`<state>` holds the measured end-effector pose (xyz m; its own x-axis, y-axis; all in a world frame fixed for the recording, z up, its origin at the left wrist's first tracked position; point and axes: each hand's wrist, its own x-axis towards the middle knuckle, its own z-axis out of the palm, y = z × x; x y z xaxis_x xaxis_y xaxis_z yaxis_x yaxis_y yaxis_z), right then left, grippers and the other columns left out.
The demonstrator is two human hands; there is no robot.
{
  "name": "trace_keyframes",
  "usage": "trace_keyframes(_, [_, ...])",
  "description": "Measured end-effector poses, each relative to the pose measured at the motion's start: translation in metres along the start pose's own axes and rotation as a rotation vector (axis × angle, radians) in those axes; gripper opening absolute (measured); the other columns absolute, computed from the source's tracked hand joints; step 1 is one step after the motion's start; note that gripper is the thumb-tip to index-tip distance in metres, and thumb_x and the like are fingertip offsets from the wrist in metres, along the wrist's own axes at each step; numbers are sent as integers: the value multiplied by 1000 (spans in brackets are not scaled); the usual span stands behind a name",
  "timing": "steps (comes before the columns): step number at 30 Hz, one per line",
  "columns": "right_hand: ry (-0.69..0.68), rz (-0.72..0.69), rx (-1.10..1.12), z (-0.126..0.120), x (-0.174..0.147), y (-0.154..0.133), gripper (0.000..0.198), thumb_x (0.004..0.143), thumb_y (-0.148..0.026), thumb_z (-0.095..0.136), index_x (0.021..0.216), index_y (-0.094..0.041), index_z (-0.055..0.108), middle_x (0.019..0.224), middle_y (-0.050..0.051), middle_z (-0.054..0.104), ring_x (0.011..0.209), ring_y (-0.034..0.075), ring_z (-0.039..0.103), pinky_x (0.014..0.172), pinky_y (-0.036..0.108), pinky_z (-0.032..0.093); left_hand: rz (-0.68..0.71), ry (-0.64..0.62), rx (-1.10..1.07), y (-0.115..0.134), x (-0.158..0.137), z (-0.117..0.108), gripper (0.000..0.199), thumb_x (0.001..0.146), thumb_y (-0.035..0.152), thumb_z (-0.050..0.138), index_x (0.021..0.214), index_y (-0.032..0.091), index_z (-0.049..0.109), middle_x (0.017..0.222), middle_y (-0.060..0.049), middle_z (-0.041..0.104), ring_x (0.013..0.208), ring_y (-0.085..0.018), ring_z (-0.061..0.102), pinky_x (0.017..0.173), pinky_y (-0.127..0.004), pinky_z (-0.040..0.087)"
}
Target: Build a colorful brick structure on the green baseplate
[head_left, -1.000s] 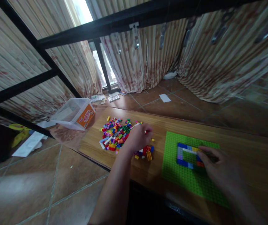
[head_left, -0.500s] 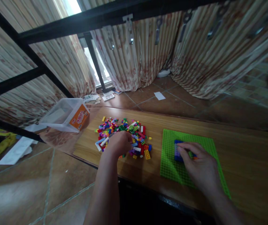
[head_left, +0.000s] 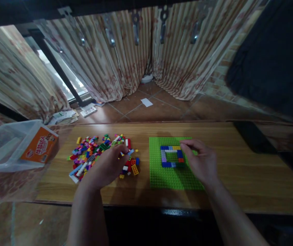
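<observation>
L hand over loose brick pile, R hand at brick frame on green baseplate.
L hand (head_left: 107,167) pinches a lt-blue brick (head_left: 131,152) btwn thumb & fingers, at R edge of the mixed-colour pile (head_left: 90,152). R hand (head_left: 202,162): thumb & fingertips at far R corner of the rect. brick frame (head_left: 163,159); can't tell if pinching a pc. Frame sits on green baseplate (head_left: 159,181), approx. mid wood table (head_left: 238,171). Clear bin (head_left: 8,145) w/ orange label (head_left: 41,145) at far L, beyond pile.
</observation>
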<state>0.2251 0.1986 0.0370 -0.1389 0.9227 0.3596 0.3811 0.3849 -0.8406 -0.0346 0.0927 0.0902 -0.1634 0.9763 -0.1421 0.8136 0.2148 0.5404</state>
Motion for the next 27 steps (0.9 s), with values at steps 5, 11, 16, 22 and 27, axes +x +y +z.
trace_keyframes(5, [-316,-51,110,3,-8,-13,18,87,-30,59,100,-26,71,96,2,68,86,17,63,76,32,51,184,-45,-128,46,20,41,26,92,24,42,84,19,66,77,-2,66,70,-14,59,64,-23,40])
trace_keyframes(11, [-449,-161,32,-2,-10,-6,20,91,-26,56,105,-27,70,100,4,66,95,17,62,84,33,50,220,-9,-258,61,36,78,25,91,25,47,87,19,71,74,-2,67,67,-13,59,62,-22,41])
trace_keyframes(16, [-397,-182,-75,-7,-5,7,20,90,-21,56,104,-25,70,97,4,65,91,17,63,81,31,50,216,15,-386,70,47,92,22,89,26,52,88,19,72,73,-1,69,66,-13,60,61,-21,43])
trace_keyframes(22, [-460,-153,-137,-15,1,16,15,90,-19,57,94,-23,71,86,2,67,83,16,62,77,30,49,218,62,-488,71,51,103,20,87,22,54,88,19,73,81,-2,71,72,-13,63,65,-22,46])
trace_keyframes(27, [-479,-105,-261,-11,3,21,11,89,-18,57,87,-21,68,86,3,64,83,18,60,77,33,47,137,83,-521,67,53,111,16,84,18,56,85,18,72,75,-2,69,68,-13,61,62,-21,46])
